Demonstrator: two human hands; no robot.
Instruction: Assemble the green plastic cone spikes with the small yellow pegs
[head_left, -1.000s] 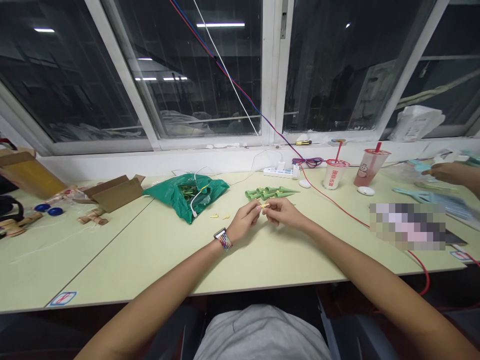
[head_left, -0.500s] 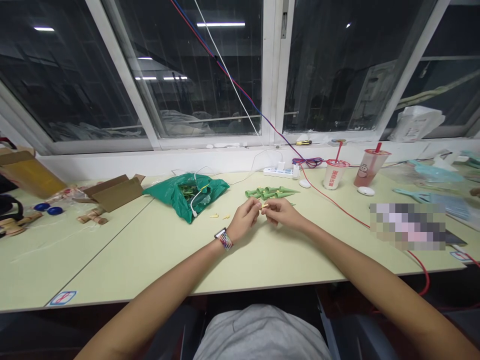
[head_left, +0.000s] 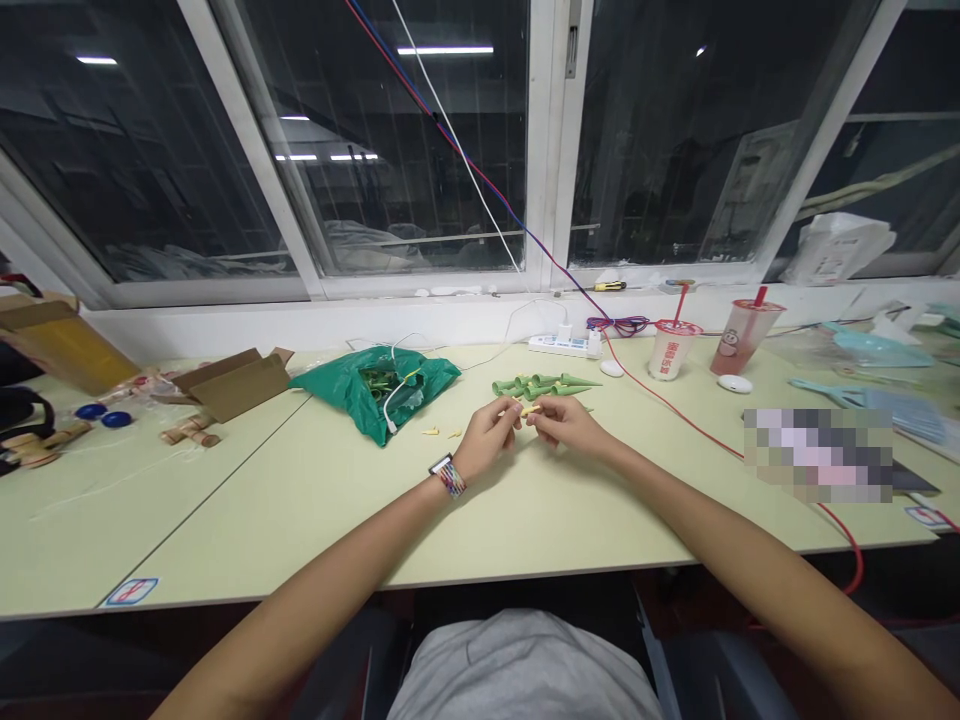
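Observation:
My left hand (head_left: pixel 487 437) and my right hand (head_left: pixel 564 422) meet above the pale green table (head_left: pixel 300 520), their fingertips pinching a thin yellow strip (head_left: pixel 529 409) between them. The strip is partly hidden by my fingers. Just beyond my hands lies a cluster of small green paper cones (head_left: pixel 541 384), close to my right fingertips but apparently not touching them. Several tiny yellow scraps (head_left: pixel 439 432) sit to the left of my left hand. A braided bracelet (head_left: pixel 450 479) circles my left wrist.
A torn green plastic bag (head_left: pixel 375 395) holding green pieces and a white cable lies at left. Beyond are a cardboard box (head_left: pixel 232 386), a power strip (head_left: pixel 562 346), a red cable (head_left: pixel 675 412), two drink cups (head_left: pixel 739 335), and teal plastic items (head_left: pixel 870 347).
A person's hand at the right edge has withdrawn out of view. My hands have stayed almost still on the strip, and the whole view has shifted very slightly.

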